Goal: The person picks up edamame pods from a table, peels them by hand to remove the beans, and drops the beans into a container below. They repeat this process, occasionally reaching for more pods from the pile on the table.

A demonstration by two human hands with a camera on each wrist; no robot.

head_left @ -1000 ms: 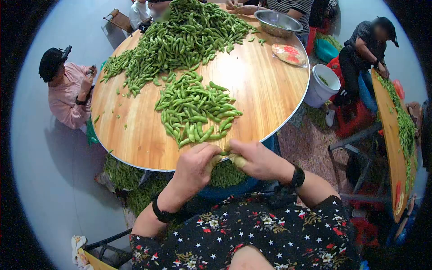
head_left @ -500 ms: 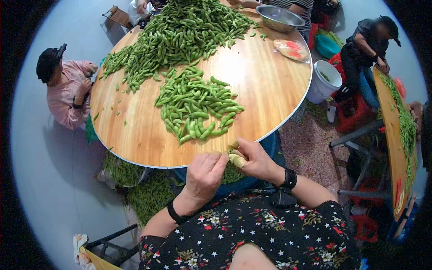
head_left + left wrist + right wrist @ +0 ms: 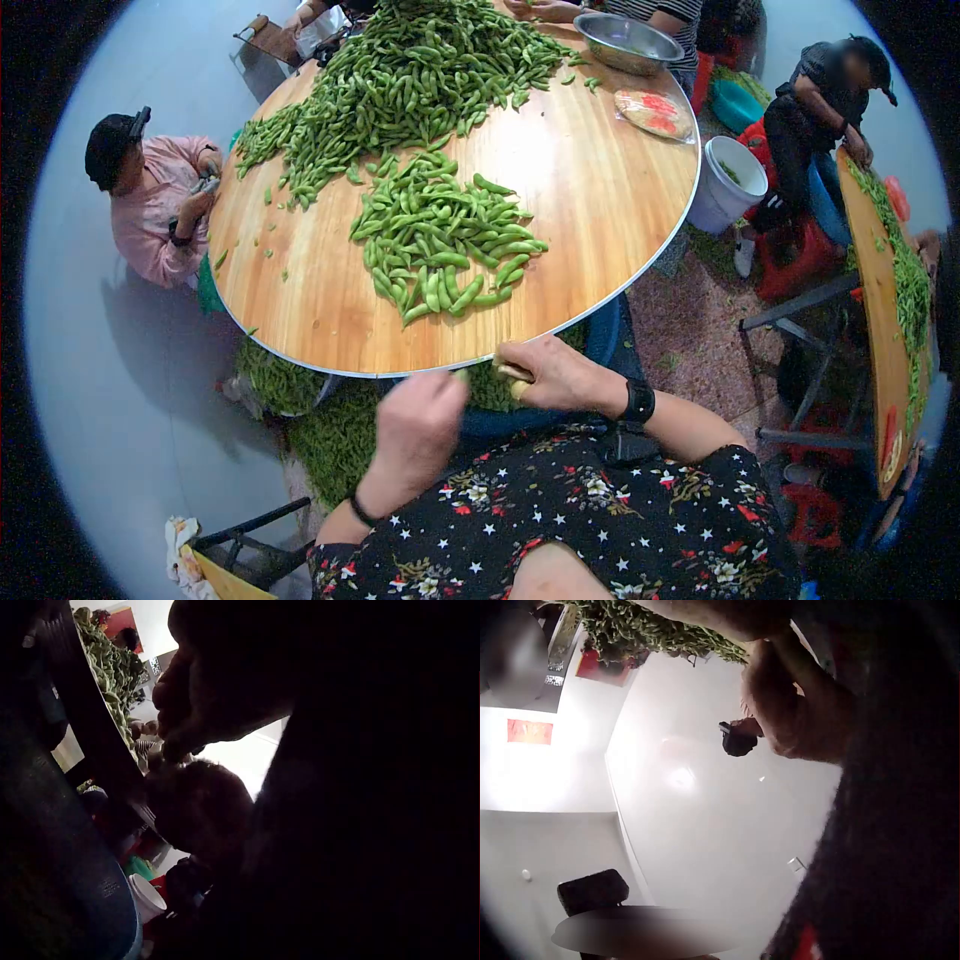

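Note:
In the head view my left hand point(image 3: 420, 425) is motion-blurred, in front of the table edge and apart from the right hand. A small greenish-yellow patch shows at its fingertips; I cannot tell whether this is a pod or a finger cover. Curled at the table's near edge, my right hand point(image 3: 565, 375) has its thumb, in a yellowish cover, close against the fingers, and no pod shows there. Beyond both hands lies a small pile of green soybean pods point(image 3: 435, 240) on the round wooden table point(image 3: 600, 210). The left wrist view is mostly dark.
A large heap of pods point(image 3: 420, 85) covers the far side. Beneath the near edge stands a blue basin point(image 3: 603, 335). A metal bowl point(image 3: 628, 45) and a flat plastic-wrapped package point(image 3: 655, 113) are at the far right. A white bucket point(image 3: 728, 180) stands beyond the rim. Other people sit around.
A second ago both hands met over a green pod at the table edge. They have since parted: the left hand moved left and down, the right stays near the edge, slightly lower.

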